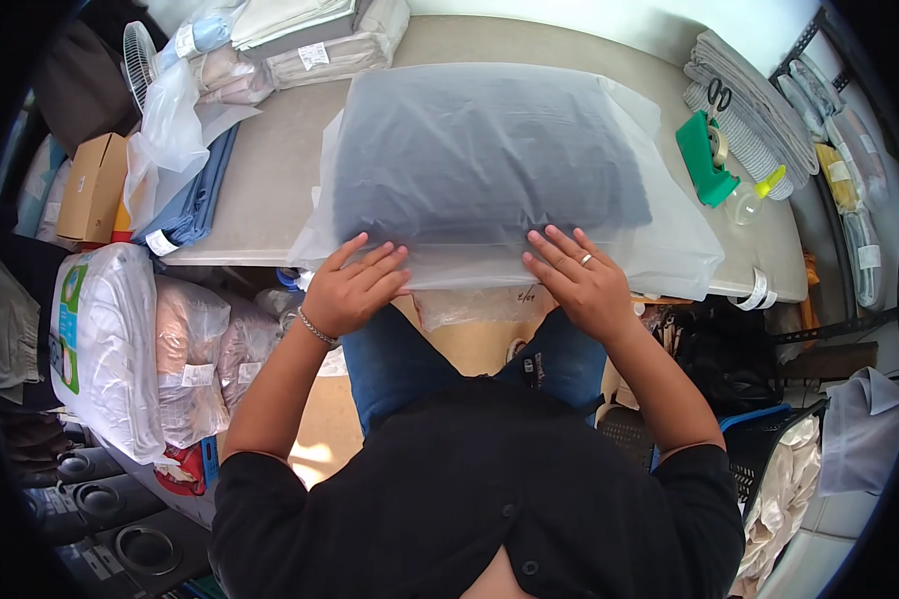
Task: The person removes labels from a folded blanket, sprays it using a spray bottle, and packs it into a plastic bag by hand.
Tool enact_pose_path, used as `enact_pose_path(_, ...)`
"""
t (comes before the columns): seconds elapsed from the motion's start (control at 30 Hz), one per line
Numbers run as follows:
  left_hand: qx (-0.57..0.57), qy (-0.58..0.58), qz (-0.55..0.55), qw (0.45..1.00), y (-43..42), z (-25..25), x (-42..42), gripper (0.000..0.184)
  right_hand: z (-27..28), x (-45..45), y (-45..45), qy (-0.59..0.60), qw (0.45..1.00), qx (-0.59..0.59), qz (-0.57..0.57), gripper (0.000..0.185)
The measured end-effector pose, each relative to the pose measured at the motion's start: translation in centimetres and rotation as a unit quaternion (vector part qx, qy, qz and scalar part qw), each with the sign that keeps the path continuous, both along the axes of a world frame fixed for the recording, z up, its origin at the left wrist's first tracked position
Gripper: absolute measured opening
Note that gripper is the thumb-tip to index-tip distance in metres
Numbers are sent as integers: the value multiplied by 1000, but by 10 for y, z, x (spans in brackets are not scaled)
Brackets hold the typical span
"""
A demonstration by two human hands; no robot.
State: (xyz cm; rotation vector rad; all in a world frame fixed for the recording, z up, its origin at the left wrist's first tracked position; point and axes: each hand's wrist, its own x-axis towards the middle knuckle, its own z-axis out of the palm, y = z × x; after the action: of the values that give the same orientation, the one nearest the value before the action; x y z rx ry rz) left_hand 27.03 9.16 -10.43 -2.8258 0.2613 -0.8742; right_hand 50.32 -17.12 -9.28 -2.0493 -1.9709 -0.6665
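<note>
I observe remotely: left hand (355, 287) and right hand (584, 284) open, palm-down, fingers extended, angled inward, resting on the near side of a translucent plastic bag (681, 256); dark folded fabric (484, 165) inside lies just ahead.

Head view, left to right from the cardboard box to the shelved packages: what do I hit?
Cardboard box → folded blue fabric → dark bundle under translucent plastic → green tape dispenser → shelved packages.
</note>
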Motion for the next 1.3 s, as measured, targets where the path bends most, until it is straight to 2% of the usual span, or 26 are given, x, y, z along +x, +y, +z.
enact_pose_path(0.1,-12,31,6,999,3,3,1,21,1,1,0,13,1000,6,7,29)
enact_pose_path(0.23,-54,20,10,998,3,14,7,24,9,4,4,36,999,20,22,15)
enact_pose_path(0.3,-90,137,86,983,6,27,7,27,16,6,7,50,998,32,30,11)
enact_pose_path(0.37,-121,142,108,976,5,39,13,29,25,7,9,109,992,-49,-36,9)
enact_pose_path(0.4,-151,146,130,969,5,43,16,31,29,10,11,109,992,-48,-36,9)
enact_pose_path(0.47,-172,160,135,963,10,50,23,31,39,17,19,203,977,-40,-49,13)
enact_pose_path(0.67,-241,180,152,942,14,56,27,30,57,38,43,324,943,-68,-40,23)
enact_pose_path(0.8,-254,156,170,939,4,54,18,27,55,32,39,306,948,-78,-45,19)
enact_pose_path(0.87,-249,136,162,945,-2,49,15,24,46,21,24,222,974,-13,-40,17)
enact_pose_path(0.9,-241,113,157,951,-4,46,13,21,43,17,15,221,974,-15,-47,17)
enact_pose_path(0.97,-209,105,149,961,-7,37,7,17,38,11,-6,67,992,106,33,27)
enact_pose_path(1.0,-174,95,148,969,-8,32,3,13,31,9,-23,65,992,104,27,27)
enact_pose_path(1.07,-157,75,116,978,-8,23,-1,12,8,18,-65,36,985,169,-4,41)
enact_pose_path(1.13,-113,27,68,991,-8,17,-2,15,-23,44,-99,133,919,352,-119,51)
enact_pose_path(1.2,-105,38,69,991,-7,13,-5,17,-53,81,-141,245,786,472,-316,52)
enact_pose_path(1.27,-99,28,69,992,-6,13,-4,18,-79,125,-196,501,661,426,-363,55)
enact_pose_path(1.3,-98,28,65,993,-6,13,-4,18,-71,124,-203,641,567,406,-320,52)
